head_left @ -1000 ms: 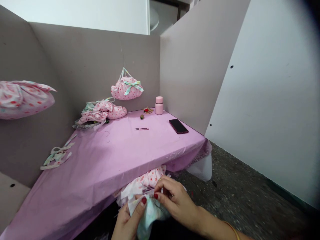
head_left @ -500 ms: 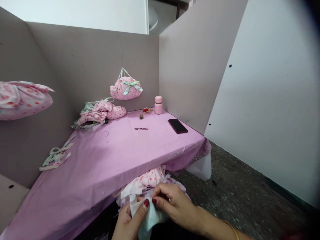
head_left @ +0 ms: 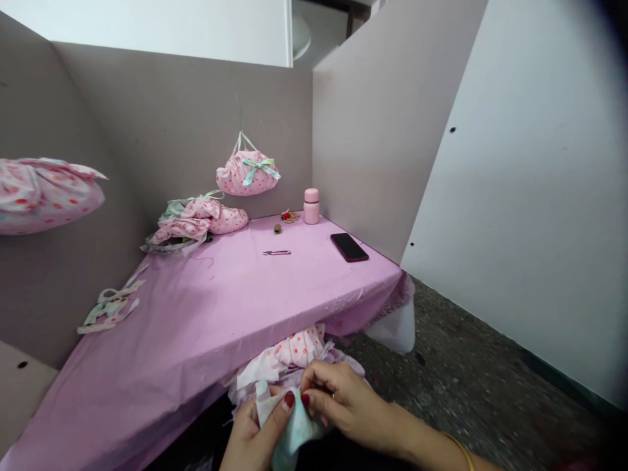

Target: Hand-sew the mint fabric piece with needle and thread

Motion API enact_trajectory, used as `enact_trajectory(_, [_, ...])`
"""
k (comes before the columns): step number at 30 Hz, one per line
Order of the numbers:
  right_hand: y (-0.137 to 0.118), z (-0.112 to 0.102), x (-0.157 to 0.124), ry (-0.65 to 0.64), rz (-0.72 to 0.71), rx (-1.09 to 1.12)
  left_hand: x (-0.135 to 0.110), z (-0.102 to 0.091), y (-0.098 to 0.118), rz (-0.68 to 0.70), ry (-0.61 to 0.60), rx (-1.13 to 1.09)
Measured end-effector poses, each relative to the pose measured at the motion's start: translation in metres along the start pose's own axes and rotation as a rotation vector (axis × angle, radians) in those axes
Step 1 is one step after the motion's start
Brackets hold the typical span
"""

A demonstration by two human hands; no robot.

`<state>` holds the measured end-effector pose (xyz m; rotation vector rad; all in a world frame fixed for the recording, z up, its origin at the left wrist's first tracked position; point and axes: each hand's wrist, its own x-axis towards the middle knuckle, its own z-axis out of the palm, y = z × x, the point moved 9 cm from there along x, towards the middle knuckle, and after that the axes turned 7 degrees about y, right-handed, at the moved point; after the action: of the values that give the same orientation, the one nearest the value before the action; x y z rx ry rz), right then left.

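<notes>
The left hand (head_left: pixel 252 435) and right hand (head_left: pixel 349 402) pinched a pale green cloth (head_left: pixel 292 425) tightly, fingertips close for control, low beneath the edge of the counter (head_left: pixel 210 314), against pink fabric (head_left: pixel 299 348).

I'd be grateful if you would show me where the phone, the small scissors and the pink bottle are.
phone (head_left: pixel 348 247), head view, middle of its dark screen
small scissors (head_left: pixel 276 252), head view, middle of the metal body
pink bottle (head_left: pixel 311 210), head view, middle of its body below the cap
</notes>
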<state>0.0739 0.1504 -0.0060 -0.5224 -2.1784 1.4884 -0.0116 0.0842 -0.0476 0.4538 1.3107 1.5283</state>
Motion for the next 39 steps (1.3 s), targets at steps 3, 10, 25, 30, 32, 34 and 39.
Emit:
enact_trajectory(3, [-0.011, -0.005, 0.002, 0.026, -0.071, -0.065, -0.002, -0.001, 0.001, 0.010, 0.007, -0.002])
enact_trajectory(10, [-0.029, -0.015, 0.002, 0.038, -0.183, -0.158, -0.002, -0.004, 0.003, 0.035, 0.019, 0.011])
enact_trajectory(25, [-0.029, -0.012, 0.001, -0.043, -0.211, -0.176, -0.003, 0.001, 0.009, 0.039, 0.023, 0.055])
enact_trajectory(30, [-0.029, -0.012, 0.001, -0.023, -0.197, -0.189, -0.005, 0.001, 0.008, 0.041, 0.015, 0.033])
enact_trajectory(32, [-0.029, -0.012, 0.001, -0.022, -0.198, -0.187, -0.005, 0.002, 0.008, 0.040, 0.012, 0.027])
enact_trajectory(34, [-0.030, -0.012, 0.001, -0.022, -0.208, -0.182, -0.005, 0.002, 0.007, 0.033, 0.009, 0.034])
enact_trajectory(39, [-0.031, -0.010, 0.000, -0.015, -0.228, -0.190, -0.003, 0.003, 0.009, 0.041, -0.022, 0.052])
